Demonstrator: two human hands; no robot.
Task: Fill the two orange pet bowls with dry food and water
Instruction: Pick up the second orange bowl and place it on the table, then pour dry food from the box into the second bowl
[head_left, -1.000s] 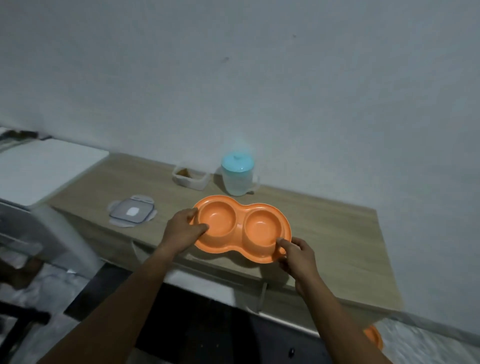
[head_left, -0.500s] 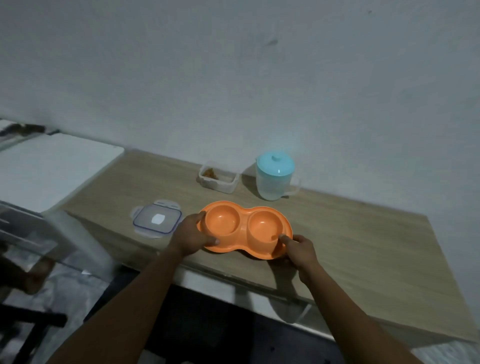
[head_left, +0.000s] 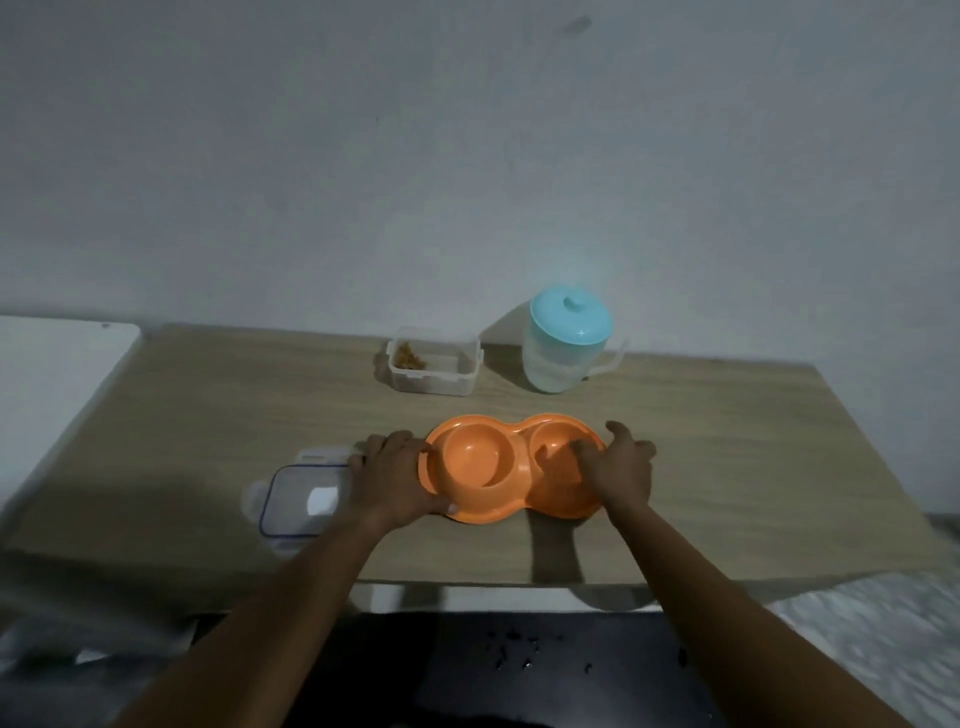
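Observation:
An orange double pet bowl (head_left: 475, 462) rests on the wooden table (head_left: 727, 457), both of its wells empty. My left hand (head_left: 395, 480) grips its left end, thumb under the front rim. My right hand (head_left: 621, 470) lies over the right well, fingers spread on the rim. Behind the bowl stands a clear plastic container (head_left: 434, 366) with a little brown dry food in one corner, its top off. To its right is a translucent jug (head_left: 563, 343) with a light-blue lid and a handle facing right.
The container's lid (head_left: 298, 499) lies flat on the table just left of my left hand. A white surface (head_left: 57, 379) adjoins the table on the left. A wall runs behind. Dark floor with small crumbs (head_left: 519, 644) lies below the front edge.
The bowl has come down from the air onto the table and now rests flat. My right hand has shifted from the front rim to on top of the right well. The view has moved closer.

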